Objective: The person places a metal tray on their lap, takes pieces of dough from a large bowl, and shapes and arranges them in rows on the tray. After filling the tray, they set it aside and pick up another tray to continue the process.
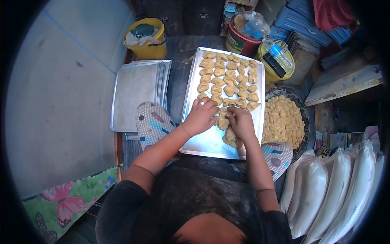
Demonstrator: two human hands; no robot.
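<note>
Probably soft, light, slightly tacky dough lumps (223,123); on metal tray (199,142), between both hands; would dent easily, best pinched gently at sides; left hand (200,116) fingers bent, right hand (243,125) fingers curled close by; grasp itself, cannot tell.

Cool, pale light washes a smooth gray wall (69,81) at left, above a green cloth (83,205) printed with pink butterflies. At the far end, 2 dark boxy units (185,18) stand on a dark floor (176,75) near a yellow bucket (149,51). Blue plastic items (300,24) crowd the upper right, while white sacks (339,191) line the dimmer lower right.
</note>
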